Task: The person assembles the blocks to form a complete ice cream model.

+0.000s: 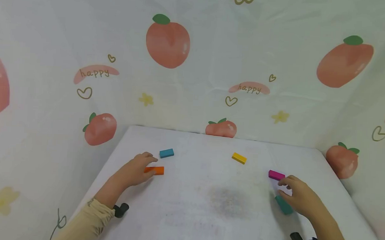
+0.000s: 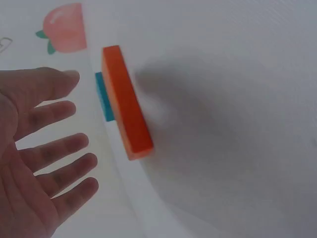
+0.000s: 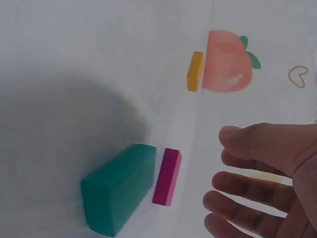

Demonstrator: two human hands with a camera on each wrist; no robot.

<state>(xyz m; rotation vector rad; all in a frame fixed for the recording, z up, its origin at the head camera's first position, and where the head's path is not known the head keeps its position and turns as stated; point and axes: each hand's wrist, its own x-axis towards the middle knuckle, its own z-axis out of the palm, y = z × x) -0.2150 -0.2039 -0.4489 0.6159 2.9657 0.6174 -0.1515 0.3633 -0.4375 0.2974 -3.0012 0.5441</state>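
With left grip [image 1: 137, 171] spread and right grip [image 1: 300, 197] loosely bent, holds nothing, hovering near orange block [image 1: 159, 171] at left, and near green block [image 1: 283, 205] and magenta block [image 1: 275, 175] at right, upon white worktop [image 1: 175, 208].

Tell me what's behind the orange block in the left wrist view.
Behind the orange block is the blue block, with only part of it showing. The orange block covers the rest there; the head view shows the two lying apart.
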